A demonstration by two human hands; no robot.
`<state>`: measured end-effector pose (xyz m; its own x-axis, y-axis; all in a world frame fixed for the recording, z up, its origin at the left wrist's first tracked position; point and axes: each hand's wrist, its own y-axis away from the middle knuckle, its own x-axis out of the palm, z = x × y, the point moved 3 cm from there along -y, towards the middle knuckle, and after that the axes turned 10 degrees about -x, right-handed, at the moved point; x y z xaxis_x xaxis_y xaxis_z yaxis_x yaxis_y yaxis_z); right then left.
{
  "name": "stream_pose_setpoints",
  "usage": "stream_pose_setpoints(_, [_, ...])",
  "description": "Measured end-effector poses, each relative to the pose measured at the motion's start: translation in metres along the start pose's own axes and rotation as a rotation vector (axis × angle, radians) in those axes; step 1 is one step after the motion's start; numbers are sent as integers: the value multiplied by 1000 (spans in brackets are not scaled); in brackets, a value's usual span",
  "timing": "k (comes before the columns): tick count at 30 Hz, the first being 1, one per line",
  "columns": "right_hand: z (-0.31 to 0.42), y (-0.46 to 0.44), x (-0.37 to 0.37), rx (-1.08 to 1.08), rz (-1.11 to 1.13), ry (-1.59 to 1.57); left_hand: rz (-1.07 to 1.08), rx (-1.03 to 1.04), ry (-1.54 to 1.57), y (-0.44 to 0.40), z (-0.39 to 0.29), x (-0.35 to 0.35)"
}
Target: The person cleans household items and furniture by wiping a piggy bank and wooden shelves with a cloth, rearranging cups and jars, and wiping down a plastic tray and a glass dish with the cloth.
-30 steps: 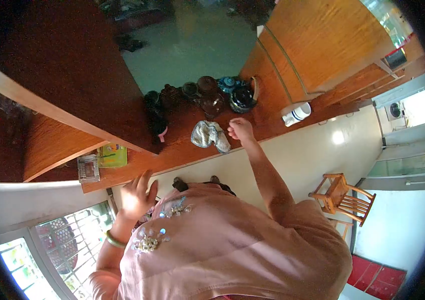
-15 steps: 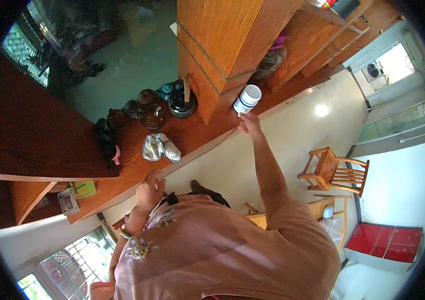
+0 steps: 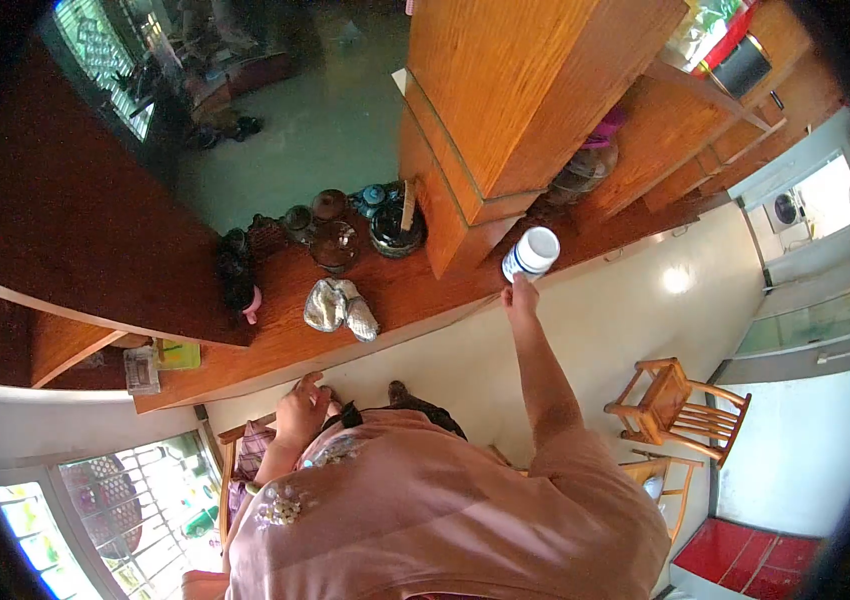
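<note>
My right hand (image 3: 520,296) is closed on the handle of a white mug (image 3: 530,254) with blue bands, held at the front edge of the wooden counter (image 3: 425,300), right of the wooden pillar (image 3: 505,110). Whether the mug touches the wood is hard to tell. Below the counter's edge, my left hand (image 3: 303,408) hangs with loosely bent fingers, apart and holding nothing. The nearest thing above it is a crumpled whitish cloth-like bundle (image 3: 341,308) lying on the counter.
Behind the bundle stand a dark round pot (image 3: 397,232) and several dark and glass vessels (image 3: 333,245). A clear box (image 3: 143,370) sits at the left end. On the pale floor (image 3: 635,290) stands a wooden chair (image 3: 680,405), right of my arm.
The view has shifted, so the counter and its things appear lower and farther right. My right hand has drawn the mug slightly toward me. My left hand stays low beside my body.
</note>
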<state>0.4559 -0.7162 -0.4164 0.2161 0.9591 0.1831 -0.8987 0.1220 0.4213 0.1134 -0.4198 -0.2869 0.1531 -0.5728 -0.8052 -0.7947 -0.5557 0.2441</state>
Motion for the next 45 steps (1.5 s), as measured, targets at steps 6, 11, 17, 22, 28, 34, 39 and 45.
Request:
stream_pose_setpoints(6, [23,82,-45,-157,343,490,289,-132,17,-1,13,9])
stream_pose_setpoints(11, [48,155,-47,287,448,461,254,-88,-61,-5,3,-4])
stream_pose_setpoints(17, [95,282,81,45,1292,949,-22,74,68,15,36,-13])
stream_pose_setpoints(22, [111,380,201,300,1662,975,122,-196,101,54,69,-47])
stream_pose_setpoints(28, [116,487,334,376,1753,766,-194,-268,291,77,139,-50])
stream_pose_setpoints(34, [97,545,436,187,1768,666,-1018,-333,484,100,182,-190])
stream_pose_setpoints(39, [72,553,487,142,1668,648,-1345,-93,373,74,198,-359])
stream_pose_setpoints(45, [69,557,511,85,1593,645,-1226,-163,272,-29,229,-446])
